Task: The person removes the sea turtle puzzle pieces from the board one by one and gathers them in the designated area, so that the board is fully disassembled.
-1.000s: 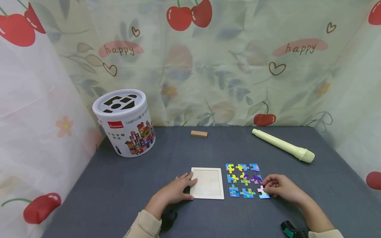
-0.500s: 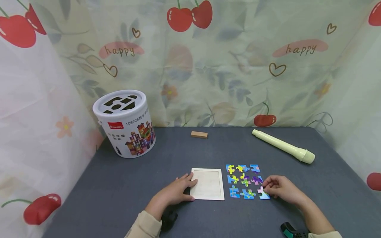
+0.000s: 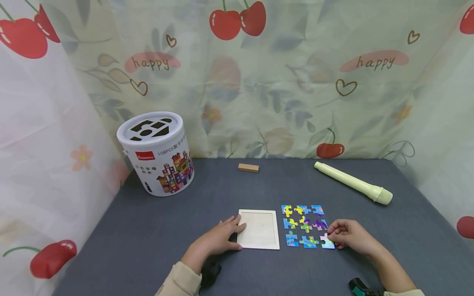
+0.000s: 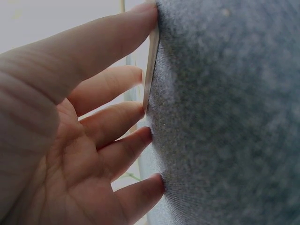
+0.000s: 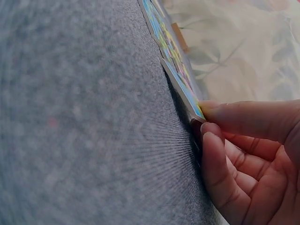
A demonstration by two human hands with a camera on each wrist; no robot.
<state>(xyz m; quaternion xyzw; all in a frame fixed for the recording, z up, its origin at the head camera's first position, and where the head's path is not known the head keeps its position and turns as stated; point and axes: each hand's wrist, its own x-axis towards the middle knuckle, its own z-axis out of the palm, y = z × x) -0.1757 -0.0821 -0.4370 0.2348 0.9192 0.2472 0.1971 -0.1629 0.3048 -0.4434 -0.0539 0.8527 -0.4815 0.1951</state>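
The left hand rests at the left side of a square pale wooden puzzle tray, fingers spread, its thumb at the tray's near corner. In the left wrist view the fingertips touch the tray's edge and the dark cloth. To the right of the tray, several colourful jigsaw pieces lie in loose rows. My right hand pinches the near right puzzle piece by its outer edge. The right wrist view shows the thumb on top and a finger under that piece, its edge slightly raised over a shadow.
A white block bucket with a slotted lid stands at the back left. A small wooden block lies near the back edge of the dark table. A pale yellow-green flashlight-shaped object lies at the back right. Patterned curtains surround the table.
The near right puzzle piece has shifted slightly left with the right hand's fingers on it. My left hand keeps its place at the tray.
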